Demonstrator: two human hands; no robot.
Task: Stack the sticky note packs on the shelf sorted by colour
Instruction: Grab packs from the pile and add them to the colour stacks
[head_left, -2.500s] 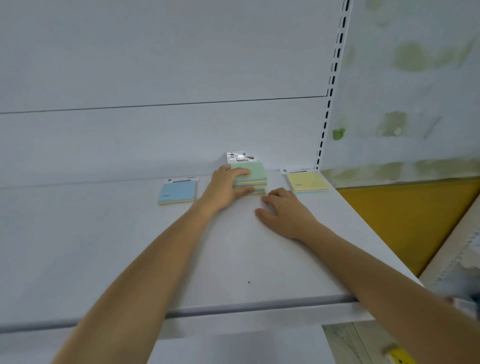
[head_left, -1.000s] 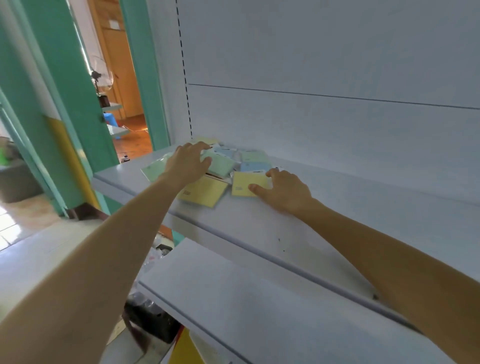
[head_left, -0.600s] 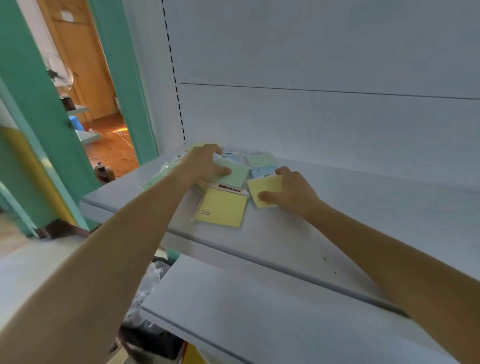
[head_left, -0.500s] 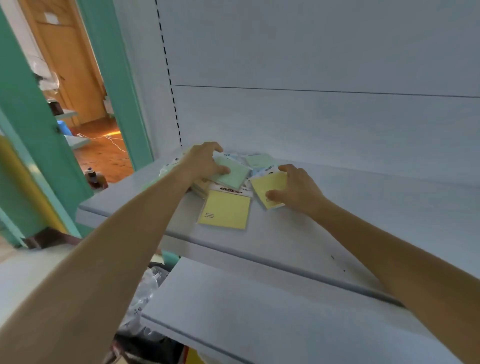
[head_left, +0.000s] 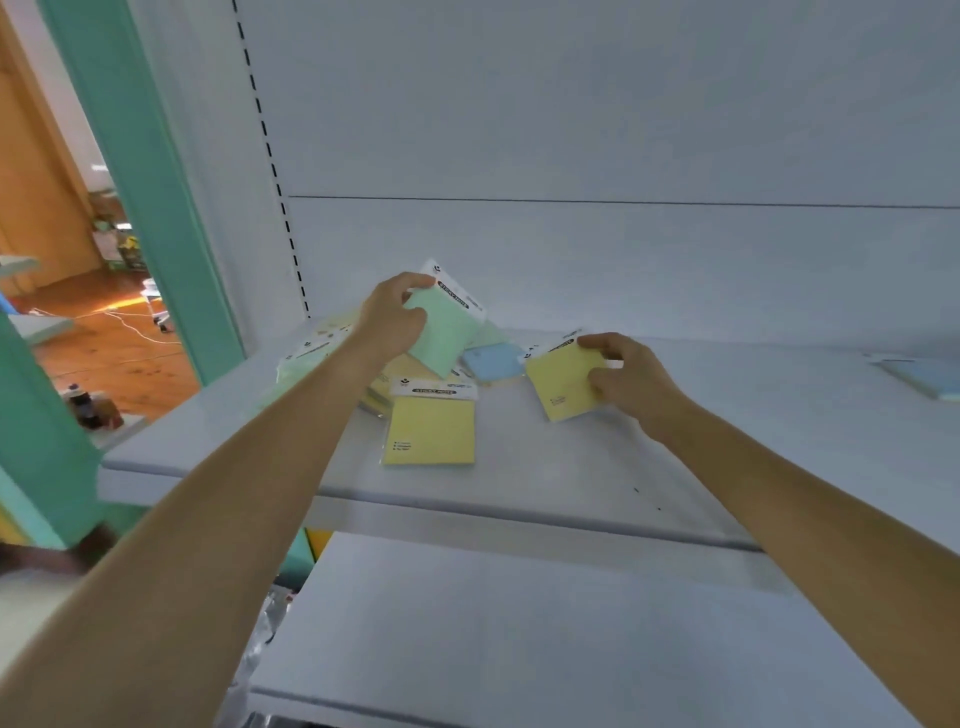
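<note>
A loose pile of sticky note packs lies at the left end of the white shelf (head_left: 571, 483). My left hand (head_left: 392, 319) grips a green pack (head_left: 449, 327) and holds it tilted above the pile. My right hand (head_left: 631, 376) grips a yellow pack (head_left: 566, 382), tilted, just right of the pile. Another yellow pack (head_left: 431, 428) lies flat near the shelf's front. A blue pack (head_left: 493, 361) lies between my hands. More packs sit partly hidden under my left arm. A blue pack (head_left: 930, 376) rests far right on the shelf.
A lower white shelf (head_left: 519, 639) juts out below the upper one. A slotted upright (head_left: 270, 156) runs up the back panel. To the left stand a green door frame (head_left: 150, 171) and a room with a wooden floor (head_left: 98, 348).
The view swung from the sorted stacks at the shelf's right end to the loose pile at its left end. My left hand lifted the green pack; my right hand picked up the yellow pack.
</note>
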